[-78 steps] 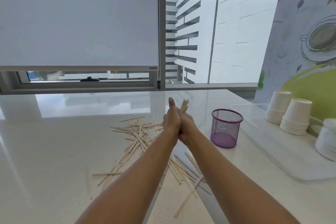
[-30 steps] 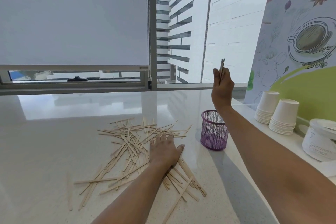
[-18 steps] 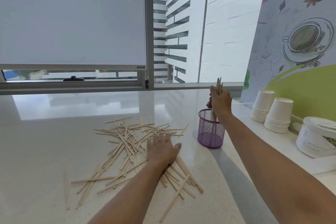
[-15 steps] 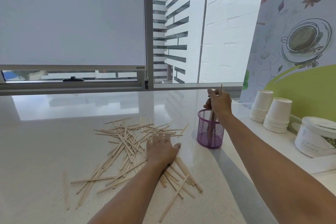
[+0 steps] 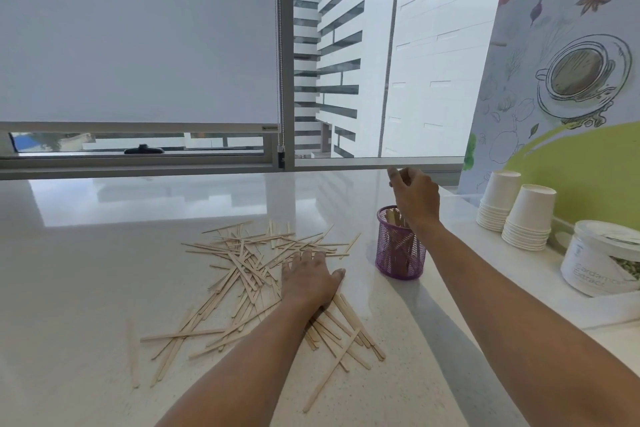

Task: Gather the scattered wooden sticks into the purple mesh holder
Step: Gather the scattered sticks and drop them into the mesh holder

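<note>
Several thin wooden sticks [image 5: 242, 263] lie scattered across the white counter [image 5: 86, 270], left of the purple mesh holder [image 5: 398, 253]. A bundle of sticks stands inside the holder, tips showing at its rim. My left hand [image 5: 310, 279] rests flat on the pile, fingers spread. My right hand [image 5: 414, 196] hovers just above the holder's rim, fingers loosely curled and holding nothing.
Two stacks of white paper cups [image 5: 516, 210] stand to the right on a tray, with a lidded white jar [image 5: 602, 258] in front of them. The window frame [image 5: 207, 163] runs along the counter's far edge. An illustrated wall panel [image 5: 571, 62] rises on the right.
My right hand carried a bundle of sticks over the holder, lowered it in and let go. The hand now hangs empty above the rim. My left hand stayed on the pile.
</note>
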{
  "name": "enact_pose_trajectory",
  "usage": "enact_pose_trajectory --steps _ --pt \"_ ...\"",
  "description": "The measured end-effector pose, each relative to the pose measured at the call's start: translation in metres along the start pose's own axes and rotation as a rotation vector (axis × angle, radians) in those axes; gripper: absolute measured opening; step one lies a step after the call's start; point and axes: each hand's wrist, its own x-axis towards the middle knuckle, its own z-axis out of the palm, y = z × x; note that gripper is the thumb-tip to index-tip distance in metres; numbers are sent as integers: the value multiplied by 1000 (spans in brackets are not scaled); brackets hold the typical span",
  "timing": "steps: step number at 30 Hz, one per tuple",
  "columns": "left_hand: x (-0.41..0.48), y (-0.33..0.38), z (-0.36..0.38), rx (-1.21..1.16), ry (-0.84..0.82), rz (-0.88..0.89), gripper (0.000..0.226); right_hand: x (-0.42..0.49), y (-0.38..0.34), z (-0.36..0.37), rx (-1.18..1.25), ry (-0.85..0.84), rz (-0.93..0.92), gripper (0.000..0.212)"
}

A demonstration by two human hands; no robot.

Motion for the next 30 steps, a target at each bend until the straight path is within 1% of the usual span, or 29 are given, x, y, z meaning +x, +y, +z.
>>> enact_pose_trajectory --steps 3,6,9,10,12,16,19,22,24,27,30 --pt "1 1 -1 -35 23 -9 63 -5 -4 1 -8 51 -98 32" --pt "2 2 -5 -110 101 -4 57 -14 -14 5 14 104 -215 26" --pt "2 -4 -13 -159 162 8 50 -28 -27 11 37 76 -331 22" --pt "2 -8 -17 -159 171 5 50 -33 -30 14 47 31 -363 22" --pt "1 -20 -23 -142 169 -15 52 -43 -35 22 27 -124 -374 24" --pt "-4 -50 -30 -84 140 -156 65 -63 -31 41 -165 -521 -280 25" --pt "-13 -72 -32 -52 141 -275 78 -81 -22 56 -297 -721 -216 29" --pt "-19 -86 -35 -22 143 -361 90 -94 -13 68 -388 -813 -194 36" --pt "-21 -92 -37 -27 142 -385 90 -98 -9 75 -415 -833 -176 43" --pt "-24 -97 -42 -14 120 -389 79 -99 -5 83 -460 -856 -157 56" --pt "-28 -99 -46 18 114 -358 58 -97 -5 87 -513 -890 -138 65"
